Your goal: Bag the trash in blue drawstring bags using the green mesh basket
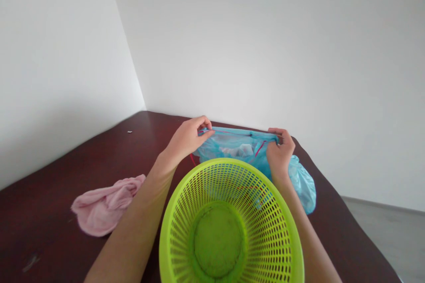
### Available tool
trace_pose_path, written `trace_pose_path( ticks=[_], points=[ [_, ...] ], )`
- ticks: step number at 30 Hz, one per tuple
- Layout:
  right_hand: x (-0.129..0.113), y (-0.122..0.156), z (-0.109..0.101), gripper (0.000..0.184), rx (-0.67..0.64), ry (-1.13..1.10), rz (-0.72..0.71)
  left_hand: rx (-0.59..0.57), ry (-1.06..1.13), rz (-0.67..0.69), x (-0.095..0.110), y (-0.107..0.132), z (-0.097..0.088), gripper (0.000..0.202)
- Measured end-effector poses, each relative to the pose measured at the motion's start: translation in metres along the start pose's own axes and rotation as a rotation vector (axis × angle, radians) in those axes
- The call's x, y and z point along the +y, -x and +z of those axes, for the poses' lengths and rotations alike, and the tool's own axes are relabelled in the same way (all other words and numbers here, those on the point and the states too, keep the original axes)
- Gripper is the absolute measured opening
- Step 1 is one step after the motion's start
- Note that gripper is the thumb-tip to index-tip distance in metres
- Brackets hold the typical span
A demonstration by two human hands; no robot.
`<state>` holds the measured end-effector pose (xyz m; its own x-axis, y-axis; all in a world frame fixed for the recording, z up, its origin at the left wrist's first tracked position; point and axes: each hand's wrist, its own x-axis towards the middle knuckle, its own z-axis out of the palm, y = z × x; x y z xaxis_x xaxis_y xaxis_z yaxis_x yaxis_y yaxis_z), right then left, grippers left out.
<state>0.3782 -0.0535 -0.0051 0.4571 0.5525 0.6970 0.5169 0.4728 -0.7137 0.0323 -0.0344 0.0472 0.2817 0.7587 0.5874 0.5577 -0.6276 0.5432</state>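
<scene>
Both my hands grip the rim of a thin blue plastic bag (232,140) with a red drawstring, stretching its edge taut between them. My left hand (191,135) pinches the bag's left end between thumb and fingers. At the right end, my right hand (281,150) is closed on the same rim. Some crumpled whitish stuff shows through the bag's film. In front of the bag, between my forearms, is a lime-green plastic basket (217,239) with slotted walls, its open mouth facing me and nothing inside. The basket hides the bag's lower part.
A crumpled pink cloth (104,205) lies on the dark red-brown table (43,212), left of my left forearm. A small white scrap (129,131) is near the back left. White walls border the table behind and at left; grey floor (381,225) shows at right.
</scene>
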Motion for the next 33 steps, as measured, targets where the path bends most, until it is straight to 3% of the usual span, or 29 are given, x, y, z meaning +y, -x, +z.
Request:
trace_pose_path(
  ticks=[6, 11, 14, 17, 21, 25, 29, 33],
  points=[
    [0.015, -0.015, -0.016, 0.038, 0.08, 0.082, 0.034, 0.215, -0.023, -0.112, -0.02, 0.0, -0.018, 0.016],
    [0.027, -0.021, -0.017, 0.034, 0.215, -0.13, 0.189, 0.314, -0.074, -0.196, -0.035, 0.002, -0.025, 0.027],
    [0.029, -0.021, -0.014, 0.034, 0.267, -0.205, 0.27, 0.302, -0.136, -0.293, -0.048, 0.005, -0.023, 0.035],
    [0.025, -0.021, -0.013, 0.03, 0.245, -0.235, 0.279, 0.188, -0.191, -0.357, -0.058, 0.007, -0.023, 0.037],
    [0.012, -0.019, -0.011, 0.03, -0.002, -0.204, 0.309, 0.06, -0.179, -0.262, -0.053, 0.007, -0.028, 0.042],
    [0.004, -0.013, -0.006, 0.043, -0.332, -0.125, 0.273, -0.069, -0.016, -0.124, -0.023, 0.005, -0.025, 0.022],
    [0.003, -0.01, -0.005, 0.034, -0.502, -0.043, 0.201, -0.168, 0.151, -0.115, -0.007, 0.004, -0.005, 0.029],
    [0.002, -0.008, -0.011, 0.046, -0.616, 0.028, 0.102, -0.305, 0.11, -0.062, -0.021, 0.001, 0.025, 0.022]
  ],
)
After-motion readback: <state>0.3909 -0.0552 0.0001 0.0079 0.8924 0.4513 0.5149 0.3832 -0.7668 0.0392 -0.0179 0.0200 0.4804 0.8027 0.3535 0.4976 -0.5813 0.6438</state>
